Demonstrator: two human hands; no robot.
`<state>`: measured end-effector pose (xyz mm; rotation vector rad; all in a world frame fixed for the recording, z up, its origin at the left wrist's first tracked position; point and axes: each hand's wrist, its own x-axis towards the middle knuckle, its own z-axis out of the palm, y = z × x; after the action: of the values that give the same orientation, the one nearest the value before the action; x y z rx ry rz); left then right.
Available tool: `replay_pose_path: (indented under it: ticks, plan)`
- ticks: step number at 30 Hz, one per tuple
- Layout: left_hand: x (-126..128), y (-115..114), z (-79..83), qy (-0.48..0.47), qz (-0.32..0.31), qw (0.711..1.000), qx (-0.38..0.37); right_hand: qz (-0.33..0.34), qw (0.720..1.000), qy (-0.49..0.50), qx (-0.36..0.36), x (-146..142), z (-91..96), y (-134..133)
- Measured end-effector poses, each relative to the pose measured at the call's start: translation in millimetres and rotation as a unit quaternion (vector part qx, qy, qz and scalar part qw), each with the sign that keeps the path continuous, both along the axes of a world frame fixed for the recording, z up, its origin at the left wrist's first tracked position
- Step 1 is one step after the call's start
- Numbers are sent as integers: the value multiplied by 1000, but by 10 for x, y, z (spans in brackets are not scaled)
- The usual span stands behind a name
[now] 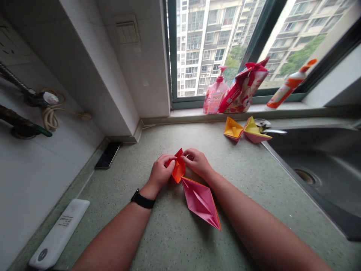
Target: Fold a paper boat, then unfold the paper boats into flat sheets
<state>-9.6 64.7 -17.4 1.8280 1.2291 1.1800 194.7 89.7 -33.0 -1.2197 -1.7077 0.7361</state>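
A red-orange folded paper piece (178, 171) stands on the counter between my two hands. My left hand (162, 171) grips its left side, with thumb and fingers closed on the paper. On the upper right side, my right hand (196, 162) pinches the paper's edge with thumb and forefinger. Just in front of it lies a pink paper boat (200, 201) with orange outer edges, its tip touching or nearly touching the red-orange piece. Farther back, near the sink, sits a yellow folded paper boat (248, 130) with two raised ends and pink undersides.
A steel sink (324, 150) with a faucet is on the right. A black phone (108, 155) and a white power bank (60, 234) lie along the left wall. On the windowsill stand a pink pump bottle (214, 94), a red bag (244, 90) and an orange-and-white bottle (287, 88).
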Motion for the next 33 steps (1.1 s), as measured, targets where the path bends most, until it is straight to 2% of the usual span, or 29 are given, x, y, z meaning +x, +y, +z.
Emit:
replay_pose_path:
  ticks: [6,12,25,30,33]
  plan:
    - [4,-7,-2,2,-4,1000,3,-27,1000,-13,2,-6,-15,17]
    - [12,-15,-2,-2,-1,1000,3,-12,1000,21,-14,8,-23,60]
    - [26,-18,-19,-7,-5,1000,-1,-64,997,21,-27,-38,2,56]
    - [27,-21,-25,-19,0,1000,0,-38,988,119,-94,-23,47,77]
    - [24,-24,-24,-20,1,1000,0,8,961,216,-175,29,89,78]
